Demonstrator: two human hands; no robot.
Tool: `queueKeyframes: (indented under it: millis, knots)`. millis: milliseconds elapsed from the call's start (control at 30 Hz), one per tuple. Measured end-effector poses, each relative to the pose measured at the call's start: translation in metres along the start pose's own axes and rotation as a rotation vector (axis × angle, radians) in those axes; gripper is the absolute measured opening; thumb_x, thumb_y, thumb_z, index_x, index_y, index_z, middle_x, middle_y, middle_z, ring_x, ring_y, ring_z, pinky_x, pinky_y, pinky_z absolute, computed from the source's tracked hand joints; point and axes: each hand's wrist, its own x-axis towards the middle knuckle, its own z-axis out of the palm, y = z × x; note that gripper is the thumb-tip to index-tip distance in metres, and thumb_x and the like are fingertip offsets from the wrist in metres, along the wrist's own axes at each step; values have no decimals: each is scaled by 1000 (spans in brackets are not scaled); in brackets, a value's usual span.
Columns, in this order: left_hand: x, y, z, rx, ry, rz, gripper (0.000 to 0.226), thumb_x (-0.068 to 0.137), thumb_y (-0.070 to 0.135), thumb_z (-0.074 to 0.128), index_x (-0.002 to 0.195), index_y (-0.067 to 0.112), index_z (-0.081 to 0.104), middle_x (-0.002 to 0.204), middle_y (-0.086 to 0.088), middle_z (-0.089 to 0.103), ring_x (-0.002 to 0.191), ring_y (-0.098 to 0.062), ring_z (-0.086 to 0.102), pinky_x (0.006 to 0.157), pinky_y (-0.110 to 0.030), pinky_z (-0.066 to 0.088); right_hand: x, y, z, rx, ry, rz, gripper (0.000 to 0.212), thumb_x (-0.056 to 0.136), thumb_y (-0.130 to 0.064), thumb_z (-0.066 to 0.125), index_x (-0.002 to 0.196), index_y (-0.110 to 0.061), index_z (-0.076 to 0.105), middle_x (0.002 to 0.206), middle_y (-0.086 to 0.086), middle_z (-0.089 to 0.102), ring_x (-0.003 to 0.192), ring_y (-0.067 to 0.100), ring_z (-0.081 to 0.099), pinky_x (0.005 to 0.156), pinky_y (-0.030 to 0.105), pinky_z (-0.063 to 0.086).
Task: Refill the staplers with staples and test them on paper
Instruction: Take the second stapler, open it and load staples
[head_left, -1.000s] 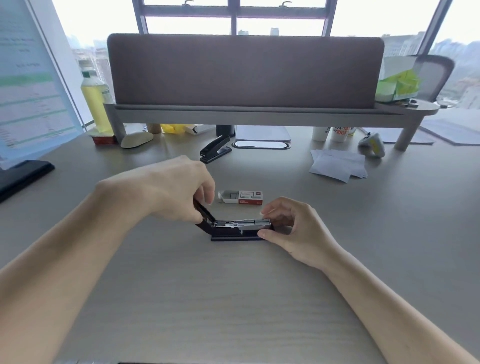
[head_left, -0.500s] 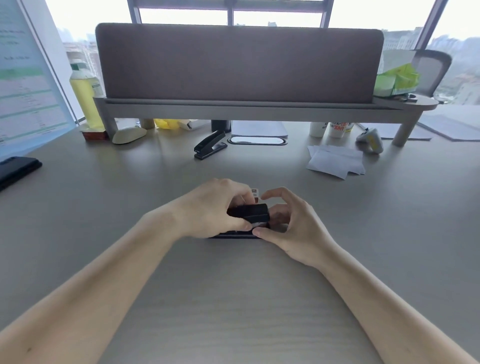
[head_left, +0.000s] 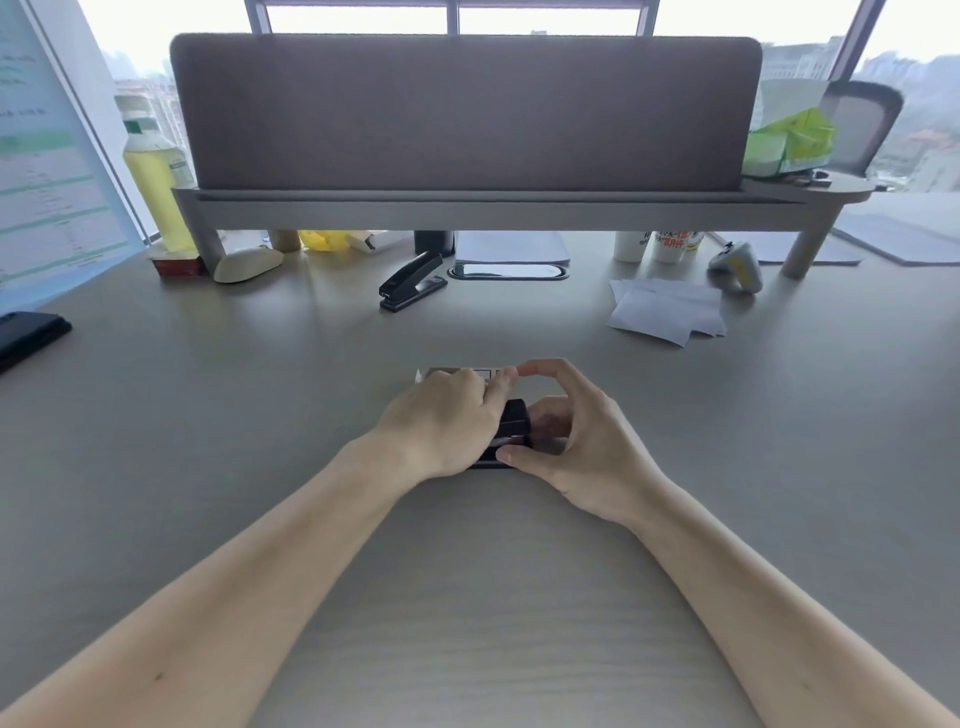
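A black stapler (head_left: 513, 423) lies on the desk in front of me, its top arm down. My left hand (head_left: 447, 423) covers it from above and presses on its top. My right hand (head_left: 576, 441) holds its right end, thumb at the base and fingers arched over the front. Just behind my hands the staple box (head_left: 441, 373) peeks out, mostly hidden. A second black stapler (head_left: 410, 283) sits farther back near the shelf. Loose white paper sheets (head_left: 667, 309) lie at the back right.
A grey desk shelf (head_left: 467, 208) with a fabric screen spans the back. Under and beside it are a mouse (head_left: 247, 264), a yellow bottle (head_left: 156, 182), cups (head_left: 654, 245) and a game controller (head_left: 737, 265). A monitor (head_left: 47, 156) stands at the left.
One second ago the stapler's top was swung open in my left hand, showing the metal staple channel. My left hand has since pushed the top down, and both hands have moved together over it.
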Motion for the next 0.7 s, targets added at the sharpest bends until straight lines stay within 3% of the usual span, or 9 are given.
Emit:
queueKeyframes:
  millis: [67,167,233,300,400,500,600,700]
  knots:
    - [0,2,-1,5,-14,5,66,109,52,18,103,13,70,79,-13,59,105,-42,63,89,-44,51,0,0,0,8,-1,-2,65,80,-10,88,128,-38,56,84,-3,81,80,20,75,89,46,60]
    - [-2,6,-1,-27,-11,-20,63,110,50,21,63,17,46,62,-3,48,80,-35,58,78,-40,46,0,1,0,24,-4,-4,65,80,-10,88,128,-40,56,83,-3,80,78,18,75,89,46,61]
    - [-2,6,0,-38,4,-20,65,108,55,20,58,18,40,60,-2,46,79,-34,57,79,-40,48,0,2,0,25,0,-6,65,79,-10,88,128,-40,56,81,-2,79,77,19,74,87,46,61]
    - [-2,5,1,-34,6,-12,66,107,57,19,58,17,40,60,-2,45,89,-38,63,89,-45,52,1,4,1,28,5,-10,66,78,-10,89,128,-39,57,81,0,79,77,22,73,86,47,61]
    - [-5,5,0,-23,5,-13,67,107,57,19,61,17,47,63,-3,50,102,-40,65,92,-47,52,2,5,1,36,5,-13,66,78,-9,90,128,-38,57,81,2,78,75,22,72,81,39,61]
    - [-6,4,1,-13,2,-20,66,108,56,18,78,15,61,79,-12,64,114,-41,63,96,-47,51,2,5,1,38,-1,-9,65,78,-10,90,127,-38,58,81,2,78,76,22,72,78,34,59]
    - [-6,3,2,0,-3,-14,72,107,57,16,101,15,74,86,-12,68,117,-40,62,99,-46,50,1,5,1,29,2,-14,64,78,-10,90,126,-39,59,81,1,78,78,24,72,83,42,61]
    - [-6,0,0,-10,3,19,76,103,64,14,108,20,76,92,-8,74,107,-36,67,95,-45,53,-1,2,1,14,-9,-30,61,79,-11,89,124,-40,59,82,1,78,79,23,72,86,47,61]
